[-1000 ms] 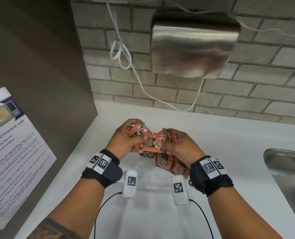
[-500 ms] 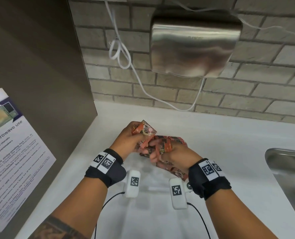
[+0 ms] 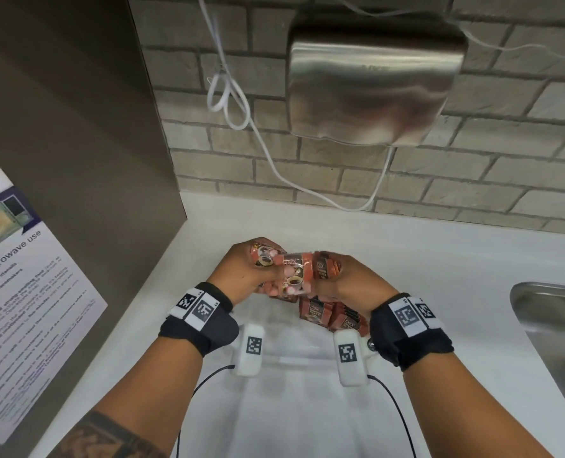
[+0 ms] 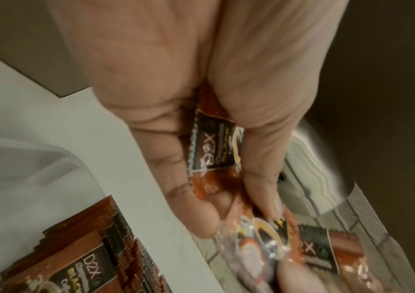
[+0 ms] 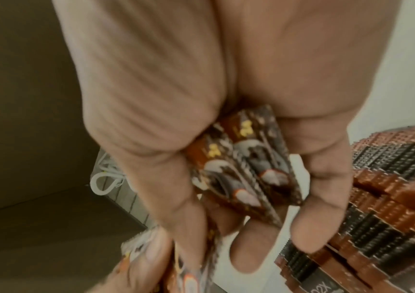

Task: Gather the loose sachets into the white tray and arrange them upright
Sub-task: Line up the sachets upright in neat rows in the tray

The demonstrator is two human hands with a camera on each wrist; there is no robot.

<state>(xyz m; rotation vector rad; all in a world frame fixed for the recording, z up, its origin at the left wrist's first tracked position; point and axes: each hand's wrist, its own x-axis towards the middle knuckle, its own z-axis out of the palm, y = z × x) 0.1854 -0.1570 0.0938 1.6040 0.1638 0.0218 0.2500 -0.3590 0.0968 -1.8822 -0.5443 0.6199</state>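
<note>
Above the white tray (image 3: 294, 375), several brown sachets (image 3: 302, 269) sit bunched between both hands, count unclear, axes mixed. Left hand (image 3: 241, 274) and right hand (image 3: 350, 280) each clamp some. More sachets stand upright, packed, in the tray's right side (image 3: 334, 315).

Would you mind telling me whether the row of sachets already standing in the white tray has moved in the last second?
No. The row of sachets stands in the same far right corner of the white tray, just as far left of the sink as before.
</note>
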